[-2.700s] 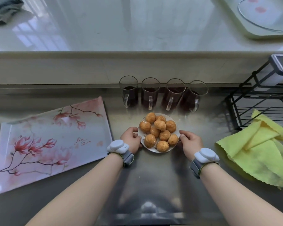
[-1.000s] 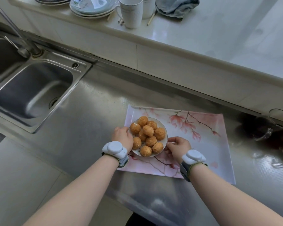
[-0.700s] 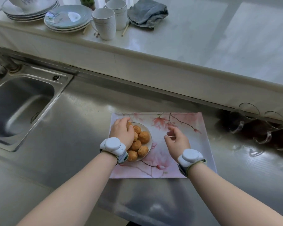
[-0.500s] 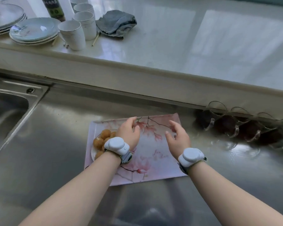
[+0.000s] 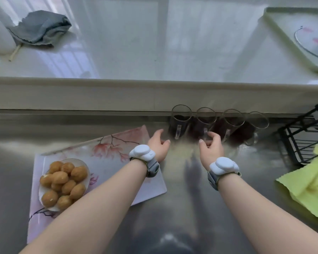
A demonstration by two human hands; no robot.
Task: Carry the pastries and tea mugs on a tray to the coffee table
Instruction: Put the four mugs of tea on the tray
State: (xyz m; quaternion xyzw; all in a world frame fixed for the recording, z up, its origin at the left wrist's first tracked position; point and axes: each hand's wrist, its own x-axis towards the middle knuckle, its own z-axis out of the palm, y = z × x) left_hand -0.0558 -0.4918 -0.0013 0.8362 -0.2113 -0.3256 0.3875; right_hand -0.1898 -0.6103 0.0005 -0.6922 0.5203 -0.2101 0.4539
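A white plate of round golden pastries [image 5: 63, 182] rests on the left part of the pink-flowered tray [image 5: 110, 153], which lies on the steel counter. Several glass mugs of dark tea stand in a row against the back ledge; the leftmost mug [image 5: 180, 121] and the second mug [image 5: 204, 123] are nearest my hands. My left hand [image 5: 159, 145] is open, just left of the leftmost mug's handle. My right hand [image 5: 210, 146] is open, its fingers close to the second mug's handle, touching nothing that I can see.
A black wire rack [image 5: 305, 138] stands at the right, with a yellow cloth [image 5: 308, 184] in front of it. On the raised white ledge lie a grey cloth [image 5: 40, 27] at left and a pale green tray [image 5: 299, 33] at far right.
Both hands let go of the pastry plate, now resting on the tray, and moved right toward the tea mugs. The view swung right from the sink.
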